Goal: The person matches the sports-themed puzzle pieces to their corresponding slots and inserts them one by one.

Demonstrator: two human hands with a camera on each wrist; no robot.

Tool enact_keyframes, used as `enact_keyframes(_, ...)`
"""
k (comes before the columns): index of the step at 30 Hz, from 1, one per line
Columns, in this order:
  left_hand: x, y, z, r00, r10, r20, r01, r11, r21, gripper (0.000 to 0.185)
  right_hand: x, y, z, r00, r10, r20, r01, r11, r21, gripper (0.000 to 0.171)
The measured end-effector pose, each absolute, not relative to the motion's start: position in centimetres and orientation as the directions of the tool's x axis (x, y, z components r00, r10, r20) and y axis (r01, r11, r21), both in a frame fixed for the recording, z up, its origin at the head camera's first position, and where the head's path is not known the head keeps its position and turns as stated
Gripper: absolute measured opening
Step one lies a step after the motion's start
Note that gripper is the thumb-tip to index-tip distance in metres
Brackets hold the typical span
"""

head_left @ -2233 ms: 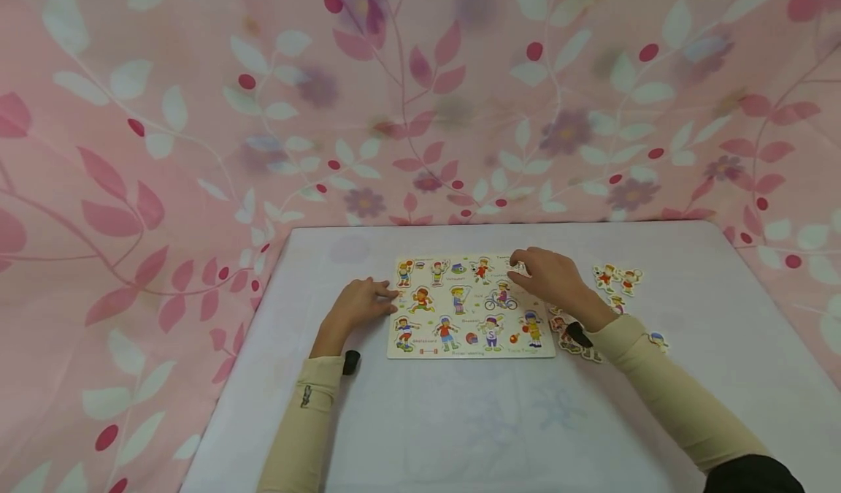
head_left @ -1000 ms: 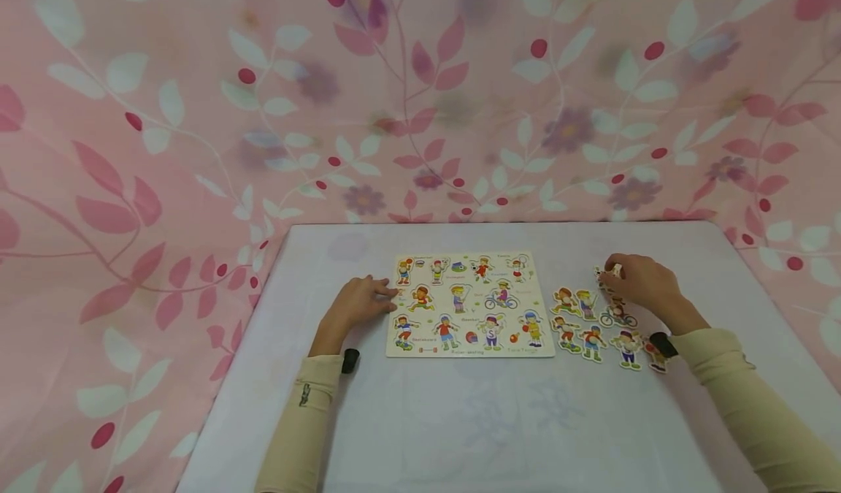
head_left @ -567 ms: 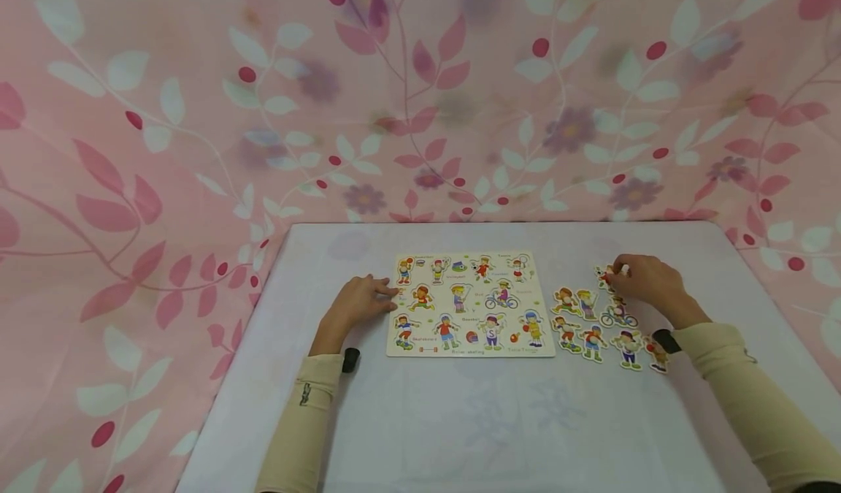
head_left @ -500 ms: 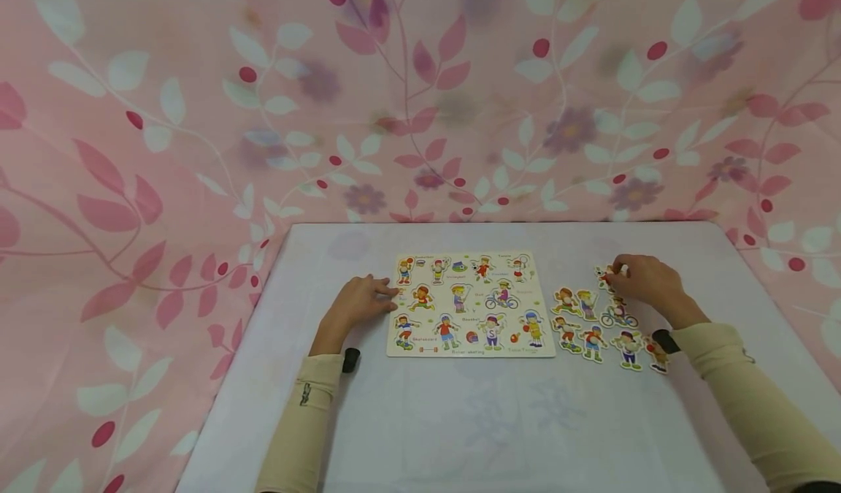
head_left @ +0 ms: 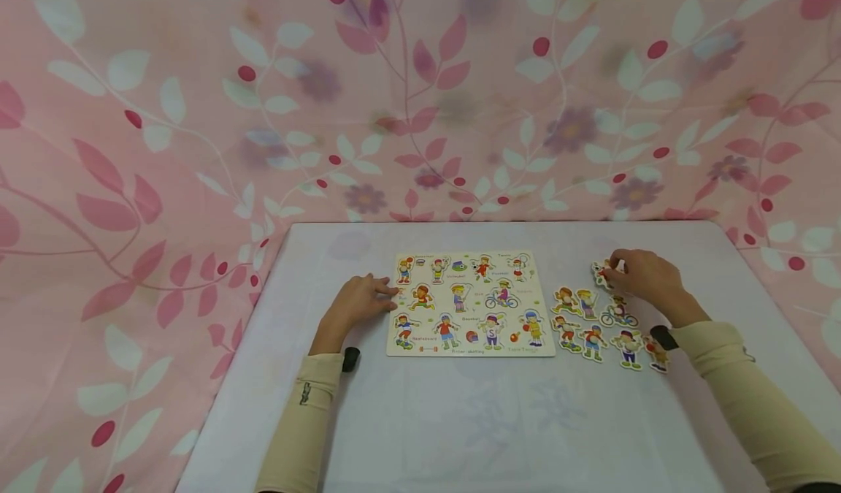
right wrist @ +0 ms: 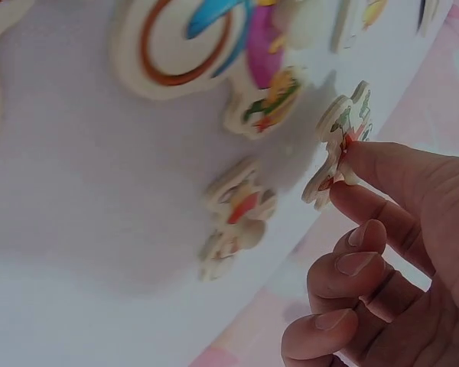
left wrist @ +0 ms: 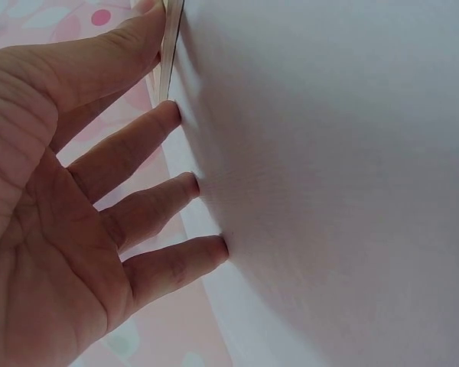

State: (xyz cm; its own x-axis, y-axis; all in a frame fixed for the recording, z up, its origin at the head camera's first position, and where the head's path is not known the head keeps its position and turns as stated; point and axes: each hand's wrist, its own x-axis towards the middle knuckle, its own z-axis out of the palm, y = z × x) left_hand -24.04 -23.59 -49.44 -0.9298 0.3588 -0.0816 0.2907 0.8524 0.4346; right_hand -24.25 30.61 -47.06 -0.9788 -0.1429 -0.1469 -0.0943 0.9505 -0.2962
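A white puzzle board [head_left: 473, 310] printed with sports figures lies flat on the table. My left hand [head_left: 358, 307] is at its left edge, the other fingers spread and fairly straight; in the left wrist view the thumb [left wrist: 99, 65] lies along the board's edge. To the right of the board, my right hand [head_left: 647, 281] pinches a wooden footballer puzzle piece [right wrist: 340, 145] between thumb and index finger, its other fingers loosely curled. The piece is tilted, close over the table. Under the hand, another knobbed piece [right wrist: 241, 218] lies on the cloth.
Several loose figure pieces lie right of the board, among them a cyclist [head_left: 619, 312], a golfer [head_left: 587, 304] and a baseball player [head_left: 629, 349]. A white cloth [head_left: 460, 420] covers the table; a pink floral curtain [head_left: 420, 98] hangs behind it.
My right hand has gone from the board's upper right corner to the loose pieces on the right, taken the footballer piece and shifted it slightly left. My left hand stays put.
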Motion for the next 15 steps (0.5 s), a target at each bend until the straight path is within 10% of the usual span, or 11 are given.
enact_keyframes(15,-24.0,-23.7,-49.6,-0.93,0.361,-0.07,0.294,0.845,0.447,0.037,-25.3,24.3,-46.2,-0.97,-0.239,-0.047,-0.216,0.932,-0.293,0.024)
